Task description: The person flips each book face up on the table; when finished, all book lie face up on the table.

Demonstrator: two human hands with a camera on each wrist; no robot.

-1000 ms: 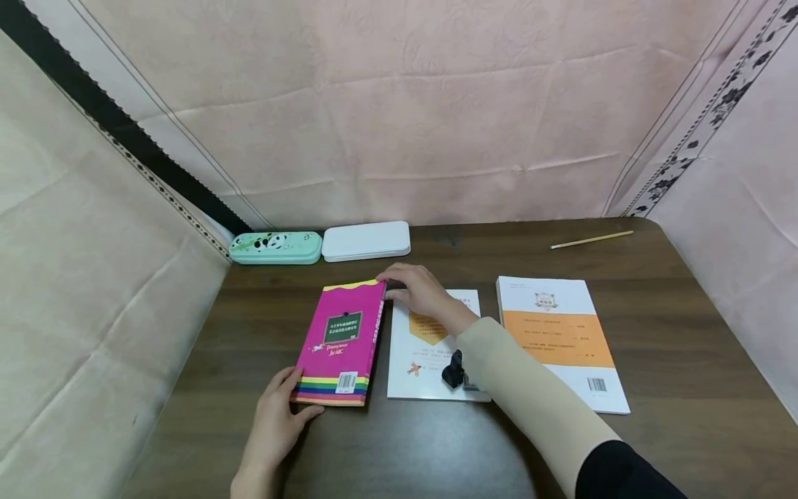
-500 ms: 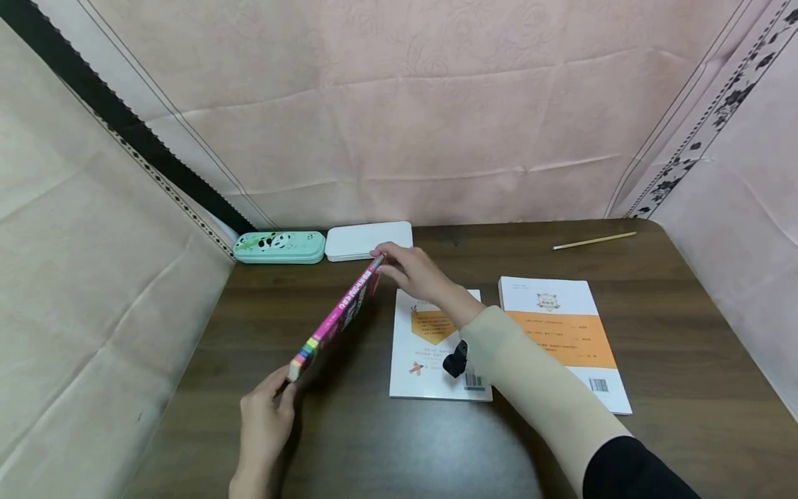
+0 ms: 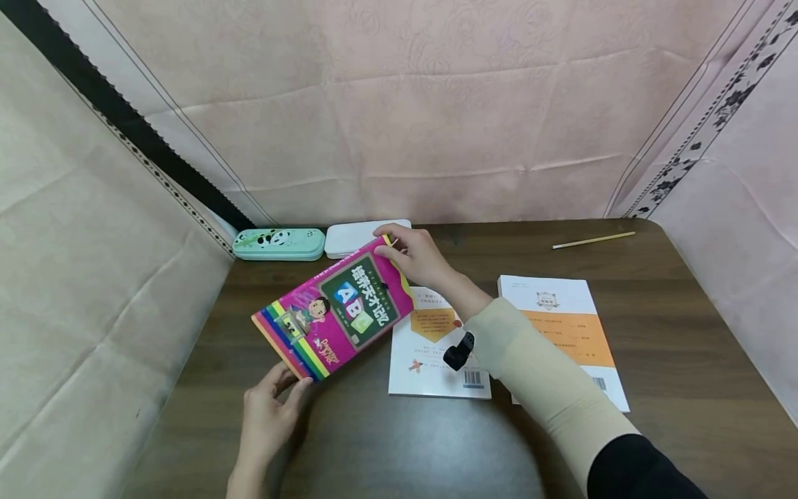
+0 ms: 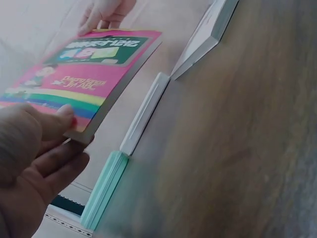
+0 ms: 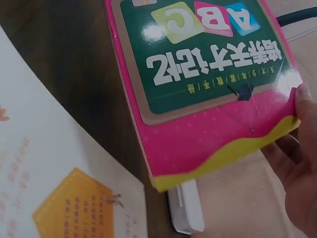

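Note:
A pink book (image 3: 337, 312) with a green panel and rainbow stripes is held tilted above the table, its front cover facing up. My left hand (image 3: 269, 409) pinches its lower corner, thumb on the cover and fingers underneath, as the left wrist view shows. At the upper end, my right hand (image 3: 416, 258) grips the yellow-edged corner (image 5: 277, 134) between thumb and fingers. Under the right forearm lies a white book (image 3: 430, 360) with an orange shape, partly covered by the pink book. Another white book (image 3: 555, 298) with an orange band lies to its right.
A mint pencil case (image 3: 278, 244) with a panda picture and a white case (image 3: 349, 239) stand along the table's back edge. A thin stick (image 3: 593, 240) lies at the back right. Pale cloth (image 3: 436, 118) hangs behind the wooden table (image 3: 399, 450).
The pink book, back cover up and low at first, has been lifted and turned over through its spine-up position. Its front cover now shows. The right hand rose toward the white case.

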